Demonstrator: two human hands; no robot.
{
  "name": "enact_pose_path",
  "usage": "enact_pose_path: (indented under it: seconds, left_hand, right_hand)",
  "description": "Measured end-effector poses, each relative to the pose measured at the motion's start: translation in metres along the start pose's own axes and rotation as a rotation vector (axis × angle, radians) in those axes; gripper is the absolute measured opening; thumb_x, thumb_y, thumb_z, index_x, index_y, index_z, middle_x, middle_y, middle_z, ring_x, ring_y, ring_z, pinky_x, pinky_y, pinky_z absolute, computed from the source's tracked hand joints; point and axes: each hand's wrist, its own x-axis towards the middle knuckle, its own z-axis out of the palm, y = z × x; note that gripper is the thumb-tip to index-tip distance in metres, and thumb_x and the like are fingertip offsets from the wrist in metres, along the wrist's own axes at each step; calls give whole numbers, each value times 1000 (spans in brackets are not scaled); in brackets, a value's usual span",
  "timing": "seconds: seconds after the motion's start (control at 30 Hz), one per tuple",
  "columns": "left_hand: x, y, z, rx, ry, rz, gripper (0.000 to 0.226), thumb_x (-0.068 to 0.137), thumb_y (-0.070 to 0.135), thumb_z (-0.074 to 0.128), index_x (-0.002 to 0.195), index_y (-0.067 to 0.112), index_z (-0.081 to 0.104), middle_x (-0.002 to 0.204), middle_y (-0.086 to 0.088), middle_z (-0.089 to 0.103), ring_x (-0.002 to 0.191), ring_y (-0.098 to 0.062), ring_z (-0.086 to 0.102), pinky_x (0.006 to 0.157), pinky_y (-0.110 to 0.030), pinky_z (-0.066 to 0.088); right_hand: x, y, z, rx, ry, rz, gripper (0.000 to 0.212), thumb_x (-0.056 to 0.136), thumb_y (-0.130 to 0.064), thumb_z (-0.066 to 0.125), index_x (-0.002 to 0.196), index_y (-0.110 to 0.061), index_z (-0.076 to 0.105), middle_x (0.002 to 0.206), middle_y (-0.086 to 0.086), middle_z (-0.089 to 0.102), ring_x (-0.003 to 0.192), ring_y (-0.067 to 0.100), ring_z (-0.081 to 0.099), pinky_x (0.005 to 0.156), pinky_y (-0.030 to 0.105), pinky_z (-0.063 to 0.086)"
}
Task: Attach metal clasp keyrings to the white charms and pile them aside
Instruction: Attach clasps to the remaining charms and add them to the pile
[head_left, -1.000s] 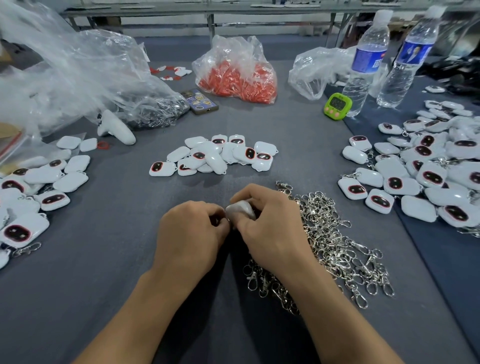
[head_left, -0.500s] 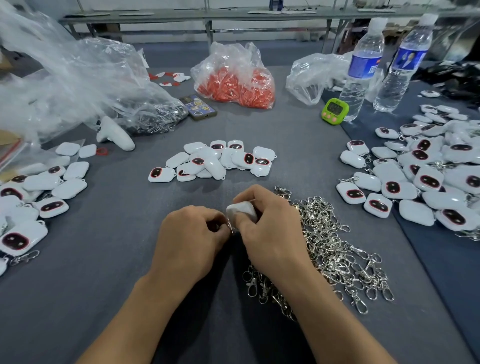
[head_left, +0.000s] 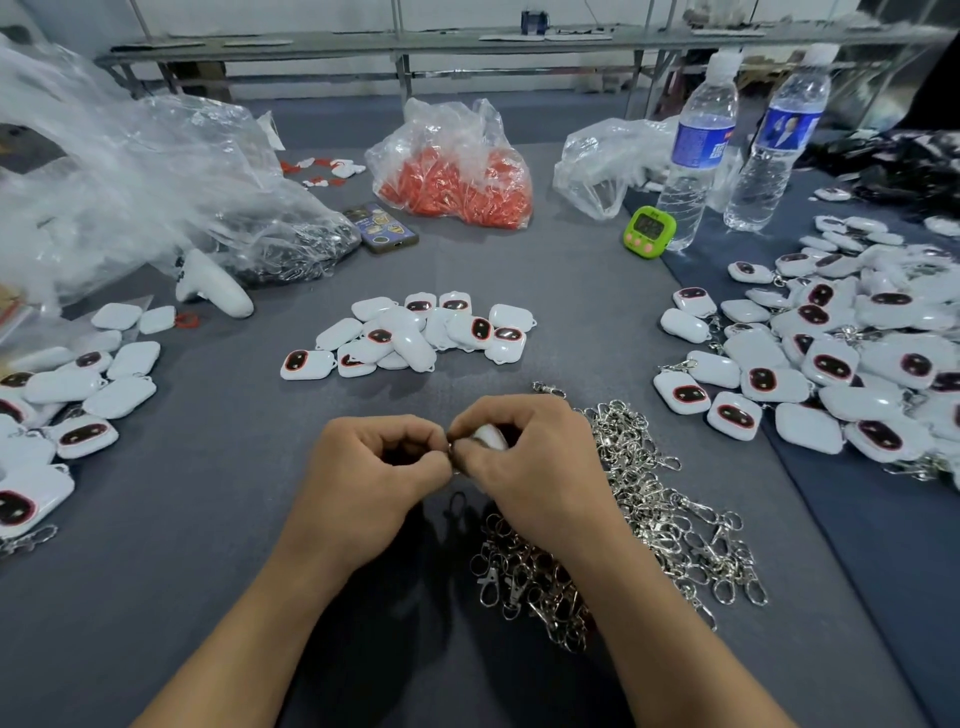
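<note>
Now pinching a small silver piece, apparently a clasp (head_left: 451, 452), between thumb and forefinger of the left hand (head_left: 374, 475) just below the middle of the frame, with the remaining fingers curling in over a dark hollow. Gripping the charm (head_left: 491, 435) in the right hand (head_left: 535, 467), curling tightly round it and leaving only a white sliver showing between forefinger and thumb. Pressing the two sets of fingertips together right at the charm's left edge. Judging from that: threading the clasp's ring onto the charm's loop, the join itself hiding behind the fingers, so not telling whether through yet. Compared with a second ago: burying the charm deeper in the right hand and a touch further right, showing far less white than when sitting proud between the thumbs. Opening up the left fist a little, too, while narrowing the pinch to the very fingertips. Probably meaning the fiddly last part of this attachment, with the release to a pile not yet coming. Keeping both hands in much the same spot, just left of the heap (head_left: 649, 514) of loose clasps. Leaving alone the bare charms (head_left: 410, 332) above centre and the finished pile (head_left: 831, 358) at the right edge.
</note>
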Motion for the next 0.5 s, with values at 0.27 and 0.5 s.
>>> enact_pose_path:
  seconds: [0.27,0.5]
  left_hand:
    - [-3,1,1,-142,14,-6,16,58,31,71,69,21,77,59,3,66,54,-6,51,50,-17,41]
    - [1,4,-3,-309,-61,-64,12,66,10,73,74,16,80,69,-4,73,64,-8,61,62,-16,50]
  right_hand:
    - [3,1,-13,64,-96,-42,11,74,-20,80,69,-28,76,59,-7,67,50,2,53,48,15,39]
    - [4,0,-10,340,-128,35,9,72,-10,74,69,-17,77,64,12,71,58,14,58,56,31,45]
